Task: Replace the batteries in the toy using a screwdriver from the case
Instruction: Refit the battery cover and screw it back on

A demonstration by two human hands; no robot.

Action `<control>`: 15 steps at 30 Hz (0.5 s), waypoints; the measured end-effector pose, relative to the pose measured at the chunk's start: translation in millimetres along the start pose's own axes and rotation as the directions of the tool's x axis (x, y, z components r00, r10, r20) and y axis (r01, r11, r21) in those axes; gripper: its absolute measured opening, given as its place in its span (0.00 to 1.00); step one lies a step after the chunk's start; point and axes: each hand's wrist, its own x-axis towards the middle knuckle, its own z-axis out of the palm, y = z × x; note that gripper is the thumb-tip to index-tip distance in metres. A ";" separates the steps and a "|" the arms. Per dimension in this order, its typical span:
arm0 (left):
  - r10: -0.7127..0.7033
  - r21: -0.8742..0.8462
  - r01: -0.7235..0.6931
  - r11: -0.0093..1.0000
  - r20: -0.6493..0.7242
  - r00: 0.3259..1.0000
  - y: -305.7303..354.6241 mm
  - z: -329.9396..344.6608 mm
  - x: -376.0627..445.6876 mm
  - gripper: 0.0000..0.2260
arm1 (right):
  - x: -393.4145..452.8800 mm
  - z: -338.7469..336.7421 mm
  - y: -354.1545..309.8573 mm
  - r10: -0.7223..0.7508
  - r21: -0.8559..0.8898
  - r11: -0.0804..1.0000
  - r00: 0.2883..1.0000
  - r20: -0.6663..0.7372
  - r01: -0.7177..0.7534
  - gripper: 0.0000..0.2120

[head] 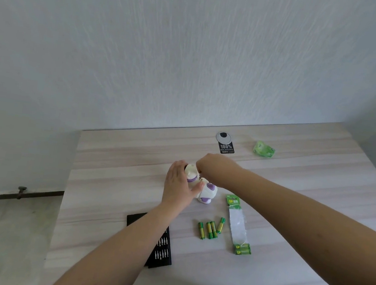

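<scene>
Four loose batteries, torn packaging and the bit case surround a white-and-purple toy mid-table; left hand grips it, right hand curled above, contents hidden.

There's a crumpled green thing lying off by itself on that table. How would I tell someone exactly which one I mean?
Start at the pale wooden table and look to its far edge by the wall, where a round grey cable cover sits. Just to the right of that lies the crumpled green wrapper. Unlike the green batteries and battery pack nearer the person, it is shapeless, translucent and alone.
</scene>
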 end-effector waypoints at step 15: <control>0.012 -0.029 -0.012 1.000 -0.006 1.000 -1.1 -3.2 -2.1 0.28 | 2.3 -13.4 -10.3 0.033 0.138 0.989 0.996 0.082 -0.044 0.16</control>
